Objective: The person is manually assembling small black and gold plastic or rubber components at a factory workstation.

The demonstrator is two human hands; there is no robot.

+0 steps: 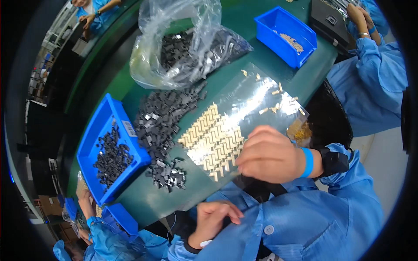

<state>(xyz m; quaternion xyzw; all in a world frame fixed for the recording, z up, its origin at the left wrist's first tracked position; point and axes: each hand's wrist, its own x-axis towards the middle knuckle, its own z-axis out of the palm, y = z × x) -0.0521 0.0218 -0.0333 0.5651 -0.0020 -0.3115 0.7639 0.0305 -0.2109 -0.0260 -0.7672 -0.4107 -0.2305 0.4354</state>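
Observation:
My right hand (269,155), with a blue band and a black device at its wrist, is over the lower right edge of rows of small tan pieces (213,137). Its fingers are bent together and slightly blurred; what the fingertips hold, if anything, cannot be made out. The tan pieces lie in a zigzag pattern on a clear plastic sheet (244,98), with several loose ones at its far right end. At the front edge of the table my left hand (214,221) rests against my blue jacket, fingers loosely bent and apart, with nothing visible in it.
Small black pieces (159,115) are heaped left of the sheet, below a clear bag (150,71) of more. A blue bin (141,154) holds black bits; another blue bin (272,41) holds tan pieces. Co-workers in blue sit at right (370,82) and lower left (109,239).

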